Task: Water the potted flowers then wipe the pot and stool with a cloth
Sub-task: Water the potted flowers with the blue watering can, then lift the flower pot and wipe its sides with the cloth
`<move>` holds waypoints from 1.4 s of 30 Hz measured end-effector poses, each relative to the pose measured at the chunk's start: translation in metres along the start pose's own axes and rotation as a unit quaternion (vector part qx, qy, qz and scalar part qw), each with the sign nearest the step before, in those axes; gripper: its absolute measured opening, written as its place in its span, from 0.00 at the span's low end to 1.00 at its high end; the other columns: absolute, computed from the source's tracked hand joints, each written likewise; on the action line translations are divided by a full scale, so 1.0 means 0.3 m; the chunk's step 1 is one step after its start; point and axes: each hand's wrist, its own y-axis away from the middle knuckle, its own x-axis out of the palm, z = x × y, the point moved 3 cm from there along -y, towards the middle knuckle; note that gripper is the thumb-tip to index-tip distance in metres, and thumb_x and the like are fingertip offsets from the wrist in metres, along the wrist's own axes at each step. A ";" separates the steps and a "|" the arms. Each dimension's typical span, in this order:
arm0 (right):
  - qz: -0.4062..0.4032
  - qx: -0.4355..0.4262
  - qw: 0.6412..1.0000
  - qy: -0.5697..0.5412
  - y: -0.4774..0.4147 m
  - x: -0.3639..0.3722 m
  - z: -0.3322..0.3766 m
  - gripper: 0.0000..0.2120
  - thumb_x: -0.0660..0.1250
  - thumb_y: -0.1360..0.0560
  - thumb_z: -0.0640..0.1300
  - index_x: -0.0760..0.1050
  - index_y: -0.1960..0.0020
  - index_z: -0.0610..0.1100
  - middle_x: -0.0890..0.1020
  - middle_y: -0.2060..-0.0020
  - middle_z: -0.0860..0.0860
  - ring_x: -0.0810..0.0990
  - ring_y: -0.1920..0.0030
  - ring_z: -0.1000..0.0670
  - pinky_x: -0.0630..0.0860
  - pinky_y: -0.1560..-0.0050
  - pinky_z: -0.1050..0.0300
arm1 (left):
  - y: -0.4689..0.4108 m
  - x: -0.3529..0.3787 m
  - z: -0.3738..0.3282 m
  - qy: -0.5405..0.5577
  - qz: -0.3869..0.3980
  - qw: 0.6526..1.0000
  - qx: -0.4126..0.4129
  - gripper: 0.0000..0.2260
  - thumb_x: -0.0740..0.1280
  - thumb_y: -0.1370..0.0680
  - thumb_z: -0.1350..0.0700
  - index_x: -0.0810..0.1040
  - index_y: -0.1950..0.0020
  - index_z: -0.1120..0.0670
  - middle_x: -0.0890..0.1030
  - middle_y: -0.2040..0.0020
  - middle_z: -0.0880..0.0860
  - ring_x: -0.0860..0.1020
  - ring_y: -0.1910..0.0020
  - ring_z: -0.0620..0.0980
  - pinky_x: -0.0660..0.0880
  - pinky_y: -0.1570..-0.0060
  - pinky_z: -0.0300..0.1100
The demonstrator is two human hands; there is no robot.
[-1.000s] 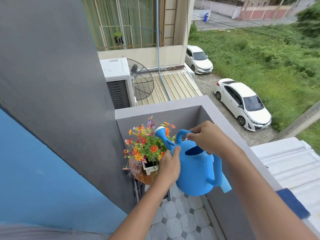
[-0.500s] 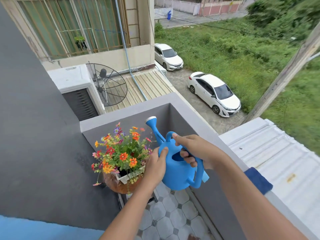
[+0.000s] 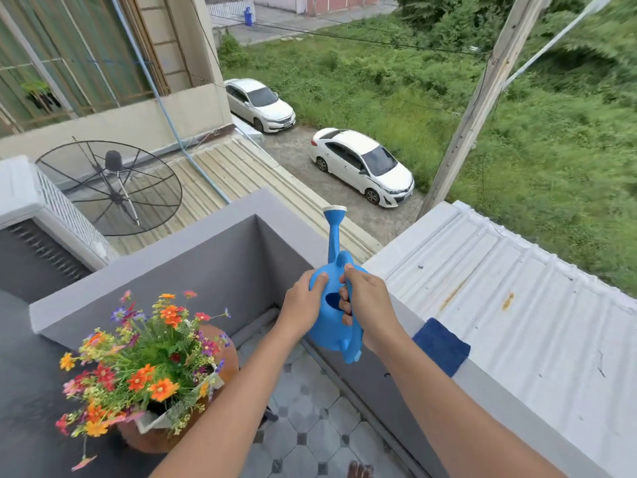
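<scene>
A blue watering can (image 3: 330, 322) is held upright over the balcony's right corner, spout pointing up and away. My right hand (image 3: 367, 305) grips its top handle. My left hand (image 3: 303, 303) presses against its left side. The colourful flowers (image 3: 144, 353) stand in a small white pot (image 3: 155, 422) at lower left, on a round brown stool (image 3: 225, 353). The can is to the right of the flowers and apart from them. A dark blue cloth (image 3: 441, 345) lies on the wall ledge just right of my right forearm.
A grey parapet wall (image 3: 206, 250) encloses the balcony corner. The floor (image 3: 310, 426) has grey octagonal tiles. A dark wall runs along the left. Beyond the ledge lie a white corrugated roof (image 3: 517, 305), a satellite dish (image 3: 110, 188) and parked cars far below.
The watering can has swung right, away from the flowers, and its spout has risen to upright. Both hands stayed on it. The view has turned right and lifted.
</scene>
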 end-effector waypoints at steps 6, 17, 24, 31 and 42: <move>-0.092 -0.024 0.995 -0.029 -0.194 -0.101 -0.027 0.14 0.61 0.18 0.50 0.72 0.56 0.42 0.69 0.70 0.46 0.67 0.74 0.51 0.66 0.75 0.57 | -0.164 0.181 -0.008 -0.018 0.033 0.999 -0.015 0.15 0.55 0.19 0.40 0.76 0.49 0.48 0.79 0.58 0.48 0.76 0.59 0.46 0.68 0.63 0.40; -0.154 0.013 0.988 -0.012 -0.411 -0.138 -0.112 0.17 0.57 0.17 0.53 0.73 0.59 0.45 0.77 0.67 0.50 0.76 0.64 0.49 0.78 0.50 0.42 | -0.370 0.305 0.071 -0.041 0.025 0.999 0.000 0.12 0.56 0.18 0.46 0.77 0.52 0.49 0.82 0.57 0.53 0.77 0.60 0.50 0.73 0.57 0.45; -0.110 -0.012 0.993 0.048 -0.445 -0.177 -0.115 0.19 0.59 0.18 0.56 0.70 0.62 0.44 0.78 0.66 0.48 0.80 0.62 0.46 0.82 0.51 0.39 | -0.437 0.305 0.097 -0.038 0.075 0.996 -0.007 0.15 0.55 0.20 0.39 0.77 0.44 0.43 0.83 0.54 0.47 0.80 0.53 0.51 0.77 0.50 0.47; -0.111 -0.015 0.992 0.059 -0.427 -0.262 -0.119 0.08 0.58 0.17 0.51 0.73 0.44 0.49 0.83 0.55 0.45 0.81 0.59 0.50 0.79 0.56 0.51 | -0.404 0.262 0.022 -0.088 -0.002 0.996 -0.015 0.22 0.59 0.20 0.43 0.72 0.29 0.51 0.77 0.32 0.50 0.74 0.33 0.49 0.71 0.33 0.49; -0.204 -0.001 0.960 0.192 -0.383 -0.706 -0.308 0.06 0.62 0.21 0.38 0.78 0.48 0.44 0.79 0.60 0.51 0.77 0.62 0.50 0.72 0.66 0.63 | -0.137 0.560 -0.205 -0.110 0.011 0.961 0.254 0.07 0.64 0.21 0.54 0.79 0.49 0.54 0.81 0.55 0.47 0.77 0.55 0.45 0.73 0.53 0.37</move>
